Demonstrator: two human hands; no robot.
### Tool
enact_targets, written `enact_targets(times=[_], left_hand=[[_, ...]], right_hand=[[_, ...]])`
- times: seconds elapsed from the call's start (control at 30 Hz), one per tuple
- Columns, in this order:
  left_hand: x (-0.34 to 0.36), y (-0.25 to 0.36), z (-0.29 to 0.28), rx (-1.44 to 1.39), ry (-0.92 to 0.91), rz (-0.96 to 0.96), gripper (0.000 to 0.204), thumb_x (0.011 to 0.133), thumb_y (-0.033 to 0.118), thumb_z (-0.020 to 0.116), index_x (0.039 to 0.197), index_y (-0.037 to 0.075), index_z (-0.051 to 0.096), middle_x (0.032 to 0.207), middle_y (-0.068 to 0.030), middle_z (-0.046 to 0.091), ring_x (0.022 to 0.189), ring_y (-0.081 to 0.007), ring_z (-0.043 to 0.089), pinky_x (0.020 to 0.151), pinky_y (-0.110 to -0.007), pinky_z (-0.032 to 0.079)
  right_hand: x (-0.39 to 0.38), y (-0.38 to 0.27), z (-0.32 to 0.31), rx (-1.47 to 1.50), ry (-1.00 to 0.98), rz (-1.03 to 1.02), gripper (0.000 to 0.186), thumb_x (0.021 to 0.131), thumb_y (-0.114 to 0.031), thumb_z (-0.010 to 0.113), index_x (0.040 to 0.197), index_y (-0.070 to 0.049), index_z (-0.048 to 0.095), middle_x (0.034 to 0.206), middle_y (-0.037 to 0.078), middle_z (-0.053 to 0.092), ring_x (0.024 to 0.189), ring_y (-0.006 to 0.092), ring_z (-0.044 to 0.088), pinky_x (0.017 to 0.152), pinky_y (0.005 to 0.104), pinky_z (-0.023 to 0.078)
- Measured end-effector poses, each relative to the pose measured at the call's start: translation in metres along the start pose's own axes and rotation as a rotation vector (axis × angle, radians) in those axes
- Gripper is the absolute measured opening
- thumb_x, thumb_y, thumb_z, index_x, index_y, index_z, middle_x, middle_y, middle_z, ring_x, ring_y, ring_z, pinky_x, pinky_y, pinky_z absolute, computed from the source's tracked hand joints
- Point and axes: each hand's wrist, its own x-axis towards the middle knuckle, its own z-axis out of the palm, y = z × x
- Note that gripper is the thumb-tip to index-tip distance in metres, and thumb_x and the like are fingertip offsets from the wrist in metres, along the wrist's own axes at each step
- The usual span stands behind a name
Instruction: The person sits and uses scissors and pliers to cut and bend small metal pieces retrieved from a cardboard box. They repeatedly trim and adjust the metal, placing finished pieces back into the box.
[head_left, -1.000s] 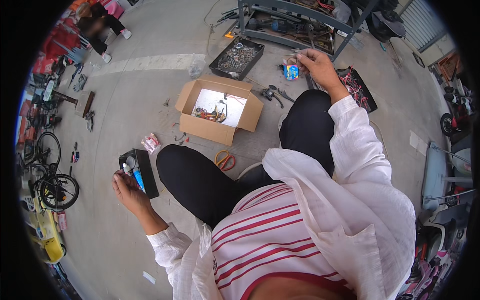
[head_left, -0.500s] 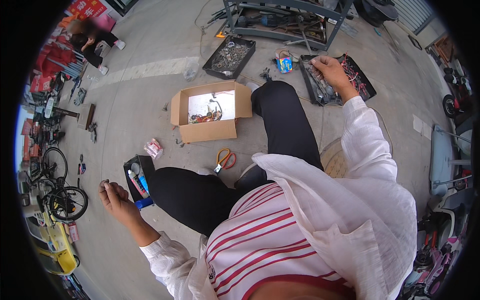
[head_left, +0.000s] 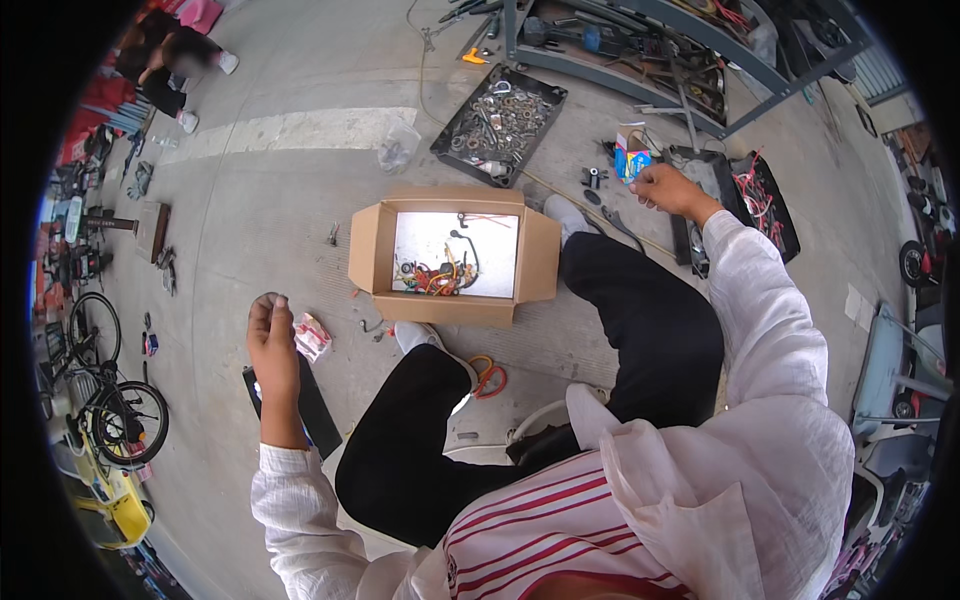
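My left hand [head_left: 272,350] is raised beside a pink-and-white packet [head_left: 312,338], its fingers pinched together. Whatever they hold, if anything, is too small to make out. My right hand [head_left: 672,191] reaches out at the right, thumb and fingers closed, just in front of a small blue box [head_left: 632,164]. I cannot make out anything between those fingers. Between the hands, an open cardboard box [head_left: 440,309] stands on the floor with coloured wires and small parts [head_left: 440,277] inside. Beyond it lies a black tray [head_left: 446,154] of loose washers and metal hardware [head_left: 510,115].
Black trays, one with red wires [head_left: 762,200], lie right of my right hand. A metal rack [head_left: 640,85] stands at the far right. Red-and-orange handles [head_left: 488,377] show beside my foot. A dark box [head_left: 318,400] sits below my left hand. Bicycles [head_left: 120,420] stand left; a person [head_left: 180,65] crouches far left.
My right hand has left the right-hand tray and is now by the small blue box. My left hand has moved forward and turned upright. My legs have shifted, and the view has tilted.
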Motion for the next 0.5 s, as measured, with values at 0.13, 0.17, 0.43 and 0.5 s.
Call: enact_targets(times=[0.13,0.17,0.43,0.5], left_hand=[[0.133,-0.069,0.053,0.190,-0.064,0.010,0.028,0.097,0.025,0.052,0.102,0.000,0.063,0.073,0.0038,0.051,0.064,-0.0051,0.039,0.058,-0.022,0.035],[0.160,-0.083,0.068,0.269,-0.050,0.023,0.029,0.096,0.025,0.052,0.103,-0.001,0.063,0.076,-0.0010,0.057,0.067,-0.0104,0.047,0.062,-0.026,0.039],[0.370,-0.219,0.178,0.684,0.025,-0.004,0.029,0.094,0.022,0.048,0.108,0.001,0.063,0.100,-0.0208,0.065,0.094,-0.0396,0.060,0.081,-0.044,0.047],[0.408,-0.266,0.185,0.767,0.072,0.035,0.030,0.095,0.024,0.048,0.110,0.004,0.063,0.104,-0.0194,0.064,0.096,-0.0370,0.060,0.082,-0.044,0.048]], right_hand=[[0.125,-0.023,-0.004,-0.678,-0.010,-0.274,0.031,0.086,-0.030,0.062,0.088,0.001,0.067,0.087,0.019,0.067,0.082,0.0325,0.065,0.073,0.0401,0.051],[0.153,-0.045,-0.001,-0.691,-0.063,-0.198,0.033,0.085,-0.031,0.061,0.095,0.000,0.067,0.096,0.023,0.065,0.094,0.0407,0.061,0.083,0.0448,0.048],[0.378,-0.126,0.043,-0.743,-0.006,-0.253,0.030,0.086,-0.029,0.061,0.096,-0.001,0.066,0.098,0.022,0.065,0.095,0.0389,0.062,0.083,0.0465,0.049],[0.423,-0.144,0.060,-0.709,0.026,-0.308,0.030,0.086,-0.029,0.061,0.098,-0.002,0.065,0.100,0.022,0.065,0.096,0.0385,0.062,0.083,0.0465,0.049]])
